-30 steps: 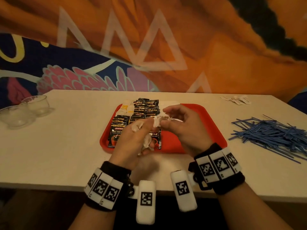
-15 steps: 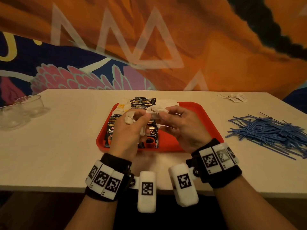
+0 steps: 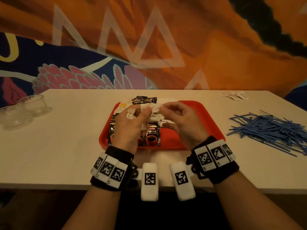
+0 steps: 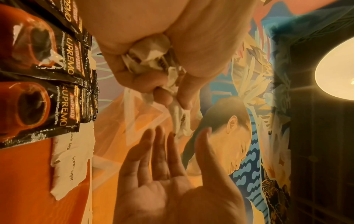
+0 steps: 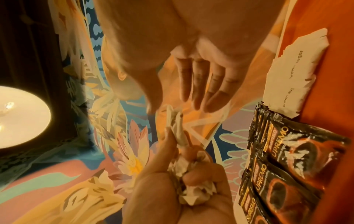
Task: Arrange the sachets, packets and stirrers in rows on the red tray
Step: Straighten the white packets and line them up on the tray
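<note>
head view high, facing down-forward; wrist views close, sideways; all share red tray.

On each of my wrists — a black band carrying white blocks printed with black square codes; a white capsule-shaped tag juts from each band. My forearms are bare.
</note>
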Available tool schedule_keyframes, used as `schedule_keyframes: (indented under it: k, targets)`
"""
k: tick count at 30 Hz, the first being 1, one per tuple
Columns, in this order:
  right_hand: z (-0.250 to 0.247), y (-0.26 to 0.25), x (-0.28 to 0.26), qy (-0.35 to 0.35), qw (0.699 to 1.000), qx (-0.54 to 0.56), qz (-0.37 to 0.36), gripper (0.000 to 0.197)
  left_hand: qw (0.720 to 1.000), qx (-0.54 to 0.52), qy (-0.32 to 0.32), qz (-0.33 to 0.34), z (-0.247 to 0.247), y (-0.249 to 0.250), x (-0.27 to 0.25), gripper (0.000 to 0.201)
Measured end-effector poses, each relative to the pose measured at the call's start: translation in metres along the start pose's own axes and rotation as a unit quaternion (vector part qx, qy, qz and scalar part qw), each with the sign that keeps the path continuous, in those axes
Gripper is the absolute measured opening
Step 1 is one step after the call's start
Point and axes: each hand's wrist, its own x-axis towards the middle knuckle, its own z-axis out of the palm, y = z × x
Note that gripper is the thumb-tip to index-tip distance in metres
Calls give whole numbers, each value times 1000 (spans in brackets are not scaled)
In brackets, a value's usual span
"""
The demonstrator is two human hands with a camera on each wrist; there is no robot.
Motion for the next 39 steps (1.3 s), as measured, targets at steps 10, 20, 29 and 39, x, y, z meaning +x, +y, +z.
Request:
schedule_keyframes:
  k: [10,20,29,39]
  targets:
    - [-3,-2,13,13,998,38,43,29,1000,9,3,25,6,-9,16,15]
    - [-19,-4,37,-36,986,-161,-14,11,999,46,9,21,11,-6,28,16]
    - [-22,-30,75,-130,952,-278,19,19,998,63,3,-3,17,-2,49,16]
    - [-58,8,108,-99,874,-449,156,17,998,6,17,-68,-2,-16,57,12]
